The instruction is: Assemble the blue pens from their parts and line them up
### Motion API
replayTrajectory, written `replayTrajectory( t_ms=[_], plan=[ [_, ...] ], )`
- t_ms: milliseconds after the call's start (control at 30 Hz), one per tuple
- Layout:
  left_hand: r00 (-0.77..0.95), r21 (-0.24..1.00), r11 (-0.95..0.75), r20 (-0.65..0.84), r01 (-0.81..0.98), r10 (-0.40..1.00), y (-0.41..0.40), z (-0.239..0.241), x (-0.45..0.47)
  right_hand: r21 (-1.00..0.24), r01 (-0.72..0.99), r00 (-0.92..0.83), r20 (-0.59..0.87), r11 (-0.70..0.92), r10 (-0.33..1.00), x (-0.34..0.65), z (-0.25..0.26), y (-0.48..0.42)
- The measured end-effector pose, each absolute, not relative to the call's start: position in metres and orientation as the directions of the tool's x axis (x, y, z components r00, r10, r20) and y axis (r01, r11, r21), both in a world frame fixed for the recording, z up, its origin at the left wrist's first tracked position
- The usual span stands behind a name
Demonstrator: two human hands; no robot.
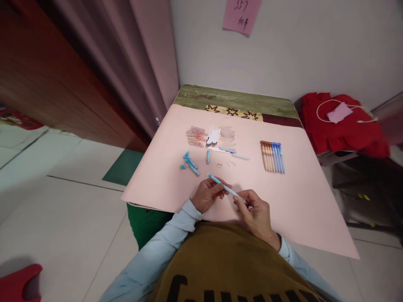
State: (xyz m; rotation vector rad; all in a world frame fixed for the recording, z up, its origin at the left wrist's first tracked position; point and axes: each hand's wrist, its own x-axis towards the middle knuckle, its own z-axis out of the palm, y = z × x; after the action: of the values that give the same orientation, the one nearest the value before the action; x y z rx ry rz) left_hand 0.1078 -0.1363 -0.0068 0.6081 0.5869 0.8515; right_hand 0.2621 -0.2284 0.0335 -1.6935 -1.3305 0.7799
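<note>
A light blue pen point(229, 190) is held slantwise above the near part of the table, between both of my hands. Its blue upper end is pinched by my left hand point(209, 193), and the fingers of my right hand point(255, 209) close round its lower tip. Just beyond my left hand lie several loose blue pen pieces point(192, 167) and small blue caps point(186, 154). A single blue barrel piece point(208, 157) sits farther back. Tiny clear and metal parts point(231, 162) are scattered in the middle. Light blue barrels point(241, 157) lie behind them.
Pink paper point(166, 167) covers most of the table. White refills point(213, 136) lie between patterned barrels point(197, 136) and pale barrels point(227, 135). A row of brown and blue pens point(272, 157) is at the right. Red cloth point(343, 134) stands beyond the table.
</note>
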Motion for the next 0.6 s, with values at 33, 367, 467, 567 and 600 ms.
replayTrajectory(
  t_ms=[33, 367, 467, 567, 600],
  plan=[
    [0.537, 0.7, 0.52, -0.228, -0.489, 0.812, -0.1364, -0.0072, 0.1073, -0.886, 0.45, 0.244, 0.003, -0.11, 0.97, 0.2622, 0.0331, -0.2286],
    [0.533, 0.682, 0.563, -0.292, -0.467, 0.794, -0.1378, -0.0075, 0.1052, -0.887, 0.442, 0.168, -0.063, -0.132, 0.984, 0.2634, 0.0333, -0.2272],
    [0.51, 0.682, 0.553, -0.297, -0.478, 0.807, -0.1369, -0.0078, 0.1059, -0.864, 0.489, 0.201, -0.025, -0.122, 0.979, 0.2624, 0.034, -0.2266],
    [0.502, 0.695, 0.539, -0.289, -0.475, 0.815, -0.1363, -0.0073, 0.1068, -0.845, 0.522, 0.219, 0.0, -0.117, 0.976, 0.2623, 0.0338, -0.2274],
    [0.503, 0.701, 0.534, -0.283, -0.473, 0.817, -0.1363, -0.0069, 0.107, -0.842, 0.524, 0.215, -0.01, -0.124, 0.977, 0.2627, 0.0336, -0.2279]
  ],
)
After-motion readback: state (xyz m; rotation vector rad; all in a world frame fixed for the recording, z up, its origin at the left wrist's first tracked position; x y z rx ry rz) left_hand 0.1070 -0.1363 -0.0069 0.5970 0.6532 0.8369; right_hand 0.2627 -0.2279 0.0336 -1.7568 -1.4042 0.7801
